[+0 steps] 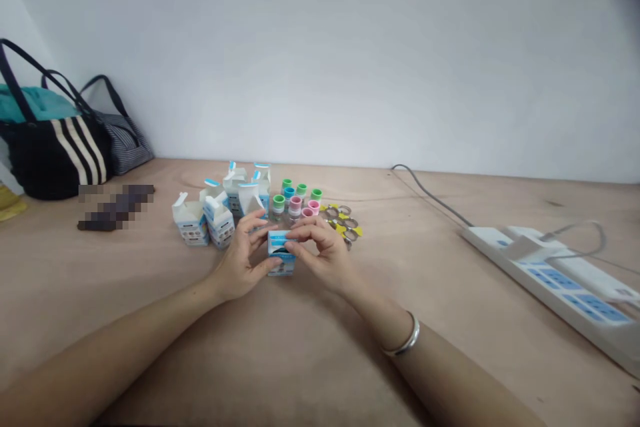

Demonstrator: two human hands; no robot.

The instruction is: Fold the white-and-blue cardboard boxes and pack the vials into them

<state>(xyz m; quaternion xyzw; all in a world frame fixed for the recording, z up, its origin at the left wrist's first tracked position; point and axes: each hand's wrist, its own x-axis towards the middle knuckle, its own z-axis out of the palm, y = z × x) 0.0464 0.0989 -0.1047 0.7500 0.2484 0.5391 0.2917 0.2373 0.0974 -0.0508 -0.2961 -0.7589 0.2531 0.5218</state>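
A small blue-and-white carton (281, 265) stands on the table between my two hands. Its top flap is partly raised, and a dark gap shows under it. My left hand (245, 257) grips the carton's left side, thumb at the front. At the top and right side, my right hand (323, 250) has its fingers closed on the flap edge. Behind stand several small jars (295, 205) with green, blue and pink rims. Several open cartons (191, 223) are grouped to the left. Metal rings with yellow tabs (345, 217) lie right of the jars, partly hidden by my right hand.
A white power strip (550, 287) with a plugged-in adapter lies at the right, its grey cable (430, 193) running to the wall. Black striped bags (60, 153) stand at the far left, near a dark, blurred-out item (117, 208). A plain wall (350, 53) bounds the table behind.
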